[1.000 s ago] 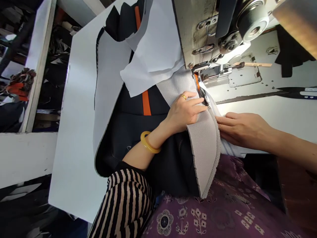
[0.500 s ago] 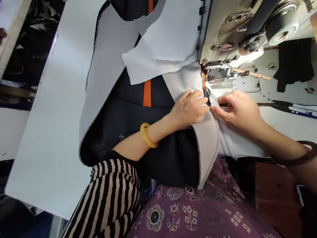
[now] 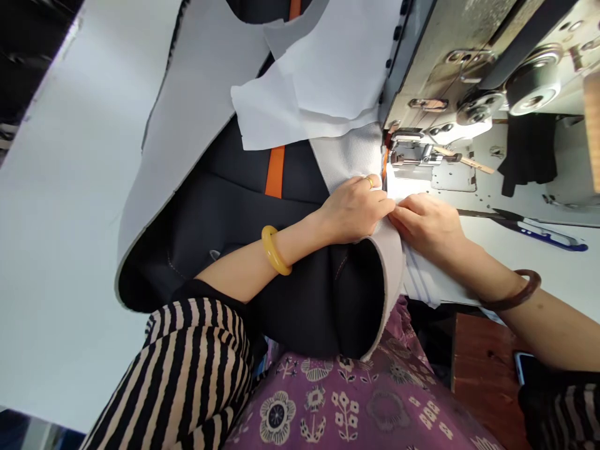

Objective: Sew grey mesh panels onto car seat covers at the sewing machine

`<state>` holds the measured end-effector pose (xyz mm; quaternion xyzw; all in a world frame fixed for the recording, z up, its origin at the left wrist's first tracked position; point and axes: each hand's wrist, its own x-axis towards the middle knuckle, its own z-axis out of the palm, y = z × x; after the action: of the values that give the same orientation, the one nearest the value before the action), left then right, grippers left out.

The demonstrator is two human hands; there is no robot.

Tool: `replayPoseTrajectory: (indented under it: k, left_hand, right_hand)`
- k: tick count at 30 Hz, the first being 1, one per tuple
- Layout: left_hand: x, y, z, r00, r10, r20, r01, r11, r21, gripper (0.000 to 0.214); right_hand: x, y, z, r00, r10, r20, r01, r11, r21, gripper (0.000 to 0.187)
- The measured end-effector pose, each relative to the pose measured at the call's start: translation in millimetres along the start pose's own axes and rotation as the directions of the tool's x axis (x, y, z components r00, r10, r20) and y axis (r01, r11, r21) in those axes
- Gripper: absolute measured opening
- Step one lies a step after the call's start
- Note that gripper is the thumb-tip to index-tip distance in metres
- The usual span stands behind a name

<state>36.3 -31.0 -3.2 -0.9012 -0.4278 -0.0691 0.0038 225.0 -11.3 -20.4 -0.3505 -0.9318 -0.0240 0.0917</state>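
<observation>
A large padded fabric cover (image 3: 244, 187), black with an orange stripe (image 3: 275, 172) and a pale foam backing, lies folded under the sewing machine head (image 3: 422, 81). Its light mesh edge (image 3: 351, 153) runs to the presser foot (image 3: 404, 139). My left hand (image 3: 354, 209), wearing a ring, is closed on that edge just in front of the foot. Against its fingertips, my right hand (image 3: 426, 225) pinches the same seam edge, where white material (image 3: 422, 275) hangs below. The exact layers between the fingers are hidden. A thin orange strip (image 3: 385, 162) shows at the foot.
Thread snips (image 3: 544, 231) with a blue and white handle lie on the table to the right. A black cloth piece (image 3: 527, 150) rests behind the machine. White table surface (image 3: 56, 250) extends left. A phone (image 3: 520, 367) lies low at the right by a reddish-brown board (image 3: 482, 362).
My right hand has come left against my left fingertips, and the dark strip between them is now covered. The view has shifted somewhat. My left hand keeps its grip on the edge.
</observation>
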Motion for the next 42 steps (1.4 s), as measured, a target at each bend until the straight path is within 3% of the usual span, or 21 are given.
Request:
replayPoseTrajectory:
  k: [4, 8, 16, 22, 25, 31, 36, 42]
  left_hand:
    - [17, 2, -6.1, 1.0, -0.006, -0.022, 0.007, 1.0, 0.017, 0.039]
    - [34, -6, -7.0, 0.997, 0.008, 0.071, -0.008, 1.0, -0.001, 0.042]
    - [6, -14, -9.3, 0.999, -0.004, 0.048, 0.004, 1.0, 0.008, 0.036]
    - [4, -15, -2.8, 0.999, -0.021, 0.037, 0.021, 1.0, -0.009, 0.034]
    - [5, -17, 1.5, 1.0, -0.025, 0.013, 0.025, 0.999, -0.04, 0.033]
    - [10, -22, 6.6, 0.998, -0.02, -0.064, 0.013, 0.995, -0.098, 0.032]
    - [18, -27, 8.3, 0.998, -0.014, -0.065, 0.009, 0.996, -0.084, 0.034]
    - [27, -35, 10.6, 0.995, -0.028, -0.094, 0.024, 0.999, -0.043, 0.034]
  right_hand:
    - [0, 6, 4, 0.997, -0.067, -0.033, 0.067, 0.998, 0.021, 0.039]
    - [-3, 7, 3, 0.993, -0.119, -0.028, 0.119, 0.993, -0.003, 0.036]
    - [-7, 4, 1, 0.968, -0.232, -0.1, 0.228, 0.972, -0.048, 0.028]
    - [-5, 6, 2, 0.937, -0.336, -0.094, 0.328, 0.94, -0.093, 0.029]
    - [-4, 4, 0, 0.939, -0.331, -0.097, 0.317, 0.939, -0.137, 0.028]
    - [0, 5, -3, 0.911, -0.316, -0.265, 0.267, 0.942, -0.205, 0.02]
    - [6, 10, -3, 0.951, -0.249, -0.183, 0.22, 0.961, -0.166, 0.023]
    - [15, 15, -1, 0.948, -0.226, -0.225, 0.192, 0.968, -0.163, 0.02]
